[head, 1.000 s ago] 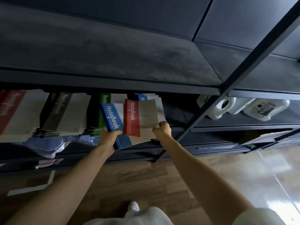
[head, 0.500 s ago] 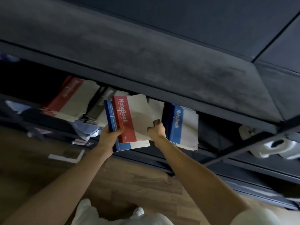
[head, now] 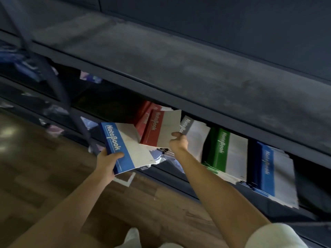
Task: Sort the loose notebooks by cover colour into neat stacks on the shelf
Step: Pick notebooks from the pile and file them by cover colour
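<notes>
Presently, red-banded paper notebook [head: 161, 129], likely light and floppy, pinched at lower edge by right hand [head: 179, 144]; blue-banded paper notebook [head: 125, 147] gripped spine-side by left hand [head: 106, 162]

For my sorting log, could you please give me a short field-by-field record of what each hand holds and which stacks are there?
left hand: grips a blue notebook at its lower corner
right hand: holds a red notebook, overlapping the red stack in view
stacks, left to right: red stack, grey stack, green stack, blue stack
stack edges: green and blue look fanned, not squared
</notes>
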`<state>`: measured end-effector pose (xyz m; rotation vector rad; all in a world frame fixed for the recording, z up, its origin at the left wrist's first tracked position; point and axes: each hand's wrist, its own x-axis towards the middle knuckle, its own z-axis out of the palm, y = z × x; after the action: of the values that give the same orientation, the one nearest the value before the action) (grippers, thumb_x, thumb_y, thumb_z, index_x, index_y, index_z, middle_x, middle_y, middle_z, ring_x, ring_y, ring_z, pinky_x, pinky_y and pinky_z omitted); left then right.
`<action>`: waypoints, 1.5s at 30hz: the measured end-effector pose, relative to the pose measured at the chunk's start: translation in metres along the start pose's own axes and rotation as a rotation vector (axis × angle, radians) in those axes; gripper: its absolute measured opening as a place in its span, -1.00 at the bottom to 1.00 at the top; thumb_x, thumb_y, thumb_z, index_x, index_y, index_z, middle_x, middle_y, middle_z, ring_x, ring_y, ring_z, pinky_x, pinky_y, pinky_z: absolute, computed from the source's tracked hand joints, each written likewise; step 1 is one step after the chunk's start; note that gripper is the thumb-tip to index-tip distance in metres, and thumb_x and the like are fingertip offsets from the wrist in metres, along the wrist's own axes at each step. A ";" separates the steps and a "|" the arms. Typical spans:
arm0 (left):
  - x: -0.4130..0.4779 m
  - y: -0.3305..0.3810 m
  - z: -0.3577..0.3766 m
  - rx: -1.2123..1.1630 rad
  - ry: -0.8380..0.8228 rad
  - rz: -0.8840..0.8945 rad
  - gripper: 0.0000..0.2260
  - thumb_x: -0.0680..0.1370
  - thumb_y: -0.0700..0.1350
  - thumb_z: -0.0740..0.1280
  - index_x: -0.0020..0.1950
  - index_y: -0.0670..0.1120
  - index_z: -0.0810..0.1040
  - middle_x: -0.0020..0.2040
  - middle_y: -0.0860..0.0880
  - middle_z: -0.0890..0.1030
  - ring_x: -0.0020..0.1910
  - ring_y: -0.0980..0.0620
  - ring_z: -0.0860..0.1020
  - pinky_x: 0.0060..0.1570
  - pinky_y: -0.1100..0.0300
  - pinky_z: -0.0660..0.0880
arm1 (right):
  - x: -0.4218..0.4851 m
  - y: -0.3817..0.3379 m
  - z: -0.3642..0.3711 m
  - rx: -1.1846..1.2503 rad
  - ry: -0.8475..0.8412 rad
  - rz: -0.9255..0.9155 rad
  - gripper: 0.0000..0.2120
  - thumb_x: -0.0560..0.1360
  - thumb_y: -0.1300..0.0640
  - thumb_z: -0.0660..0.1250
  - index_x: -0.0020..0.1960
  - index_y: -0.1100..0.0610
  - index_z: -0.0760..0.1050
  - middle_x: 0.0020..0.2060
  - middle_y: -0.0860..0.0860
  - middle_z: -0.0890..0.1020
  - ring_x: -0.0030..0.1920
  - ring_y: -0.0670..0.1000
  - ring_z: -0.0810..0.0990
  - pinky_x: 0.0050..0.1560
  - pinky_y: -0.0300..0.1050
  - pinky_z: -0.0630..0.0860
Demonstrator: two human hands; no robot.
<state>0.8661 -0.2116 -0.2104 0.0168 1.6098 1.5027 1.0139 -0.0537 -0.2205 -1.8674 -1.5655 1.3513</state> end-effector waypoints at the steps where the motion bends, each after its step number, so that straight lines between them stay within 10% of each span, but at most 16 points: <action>1: 0.005 0.003 -0.008 -0.004 0.010 -0.009 -0.54 0.51 -0.38 0.28 0.38 -0.12 0.33 0.15 -0.14 0.48 0.09 -0.16 0.47 0.08 -0.04 0.42 | 0.001 -0.007 0.009 -0.034 -0.030 -0.009 -0.54 0.49 0.43 0.11 0.33 0.15 0.42 0.25 0.14 0.50 0.20 0.11 0.53 0.15 -0.18 0.49; 18: 0.036 0.030 -0.057 0.008 -0.005 -0.012 -0.56 0.51 -0.34 0.30 0.35 -0.14 0.31 0.13 -0.17 0.48 0.09 -0.17 0.48 0.06 -0.04 0.46 | 0.009 -0.014 0.062 -0.671 -0.003 0.002 -0.58 0.65 -0.04 -0.03 0.48 -0.02 0.19 0.37 0.10 0.35 0.29 0.12 0.45 0.04 -0.10 0.42; 25: 0.021 0.021 0.004 0.093 -0.152 0.024 -0.68 0.50 -0.40 0.29 0.19 -0.14 0.39 0.05 -0.15 0.51 -0.17 -0.06 0.51 -0.20 0.07 0.46 | -0.019 -0.012 0.033 -0.025 -0.261 0.113 -0.67 0.58 -0.05 0.16 0.12 0.20 0.46 -0.18 0.06 0.54 -0.23 0.02 0.51 -0.22 -0.18 0.45; 31: -0.004 -0.019 0.081 0.395 -0.303 0.091 -0.58 0.47 -0.43 0.32 0.31 -0.25 0.37 0.12 -0.19 0.52 0.09 -0.19 0.49 0.00 -0.01 0.41 | -0.035 0.031 -0.041 0.011 -0.127 0.122 -0.67 0.49 0.34 0.21 0.24 0.26 0.47 -0.16 0.08 0.52 -0.09 0.04 0.48 -0.29 -0.24 0.39; 36: -0.031 -0.063 0.154 0.784 -0.480 0.231 -0.59 0.54 -0.20 0.35 0.35 -0.22 0.35 0.26 -0.21 0.50 0.20 -0.19 0.47 0.04 0.08 0.41 | -0.044 0.086 -0.128 0.170 0.094 0.203 -0.61 0.51 0.37 0.21 0.33 0.24 0.40 -0.14 0.09 0.54 -0.21 0.00 0.46 -0.30 -0.23 0.39; 42: -0.072 -0.113 0.227 1.324 -0.565 0.430 -0.40 0.55 0.27 0.13 0.45 -0.09 0.22 0.34 -0.14 0.43 0.24 -0.16 0.46 0.11 0.04 0.45 | -0.050 0.151 -0.224 0.238 0.235 0.266 -0.61 0.54 0.38 0.19 0.36 0.23 0.38 0.21 0.16 0.51 0.16 0.15 0.51 -0.06 -0.23 0.40; 45: -0.084 -0.136 0.249 1.530 -0.556 0.541 -0.37 0.54 0.31 0.06 0.50 -0.03 0.17 0.41 -0.17 0.34 0.28 -0.20 0.42 0.13 0.01 0.45 | -0.048 0.180 -0.263 0.286 0.300 0.287 -0.62 0.55 0.39 0.14 0.34 0.22 0.40 0.05 0.15 0.52 -0.08 0.09 0.52 -0.27 -0.23 0.45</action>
<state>1.1380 -0.0978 -0.2327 1.6253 1.9172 0.1713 1.3355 -0.0780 -0.2099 -2.0477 -0.9335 1.2553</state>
